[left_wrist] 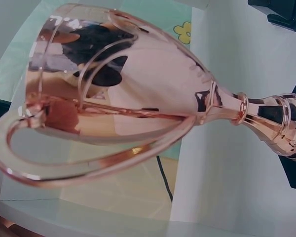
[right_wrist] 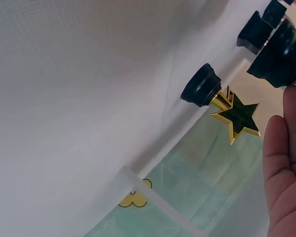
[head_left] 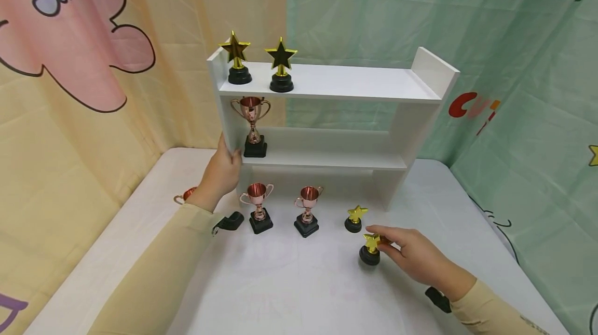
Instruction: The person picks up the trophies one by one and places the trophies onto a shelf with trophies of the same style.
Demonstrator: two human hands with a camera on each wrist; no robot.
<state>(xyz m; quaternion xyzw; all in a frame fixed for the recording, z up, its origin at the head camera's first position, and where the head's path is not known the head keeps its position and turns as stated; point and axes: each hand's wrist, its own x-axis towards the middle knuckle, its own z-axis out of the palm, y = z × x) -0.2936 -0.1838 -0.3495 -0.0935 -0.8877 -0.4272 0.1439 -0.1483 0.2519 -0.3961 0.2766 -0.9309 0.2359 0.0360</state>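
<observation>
My left hand (head_left: 223,169) grips the left side panel of a white shelf (head_left: 327,161), its thumb at the front edge. My right hand (head_left: 418,254) pinches the upper part of a gold star trophy (head_left: 370,256) with a black base, low over the table. Just behind it a second gold star trophy (head_left: 353,225) stands on the tabletop; in the right wrist view this star trophy (right_wrist: 201,85) appears beside the fingers. A rose-gold cup trophy (head_left: 255,147) occupies the middle shelf's left end. Close up, a rose-gold cup (left_wrist: 148,79) fills the left wrist view.
Two star trophies, one left (head_left: 240,75) and one right (head_left: 281,83), stand on the top shelf. Before the shelf are two rose-gold cups, one left (head_left: 260,220) and one right (head_left: 306,225). Another cup (head_left: 188,193) is partly hidden by my left forearm. Printed curtains (head_left: 327,13) surround the white table (head_left: 299,293).
</observation>
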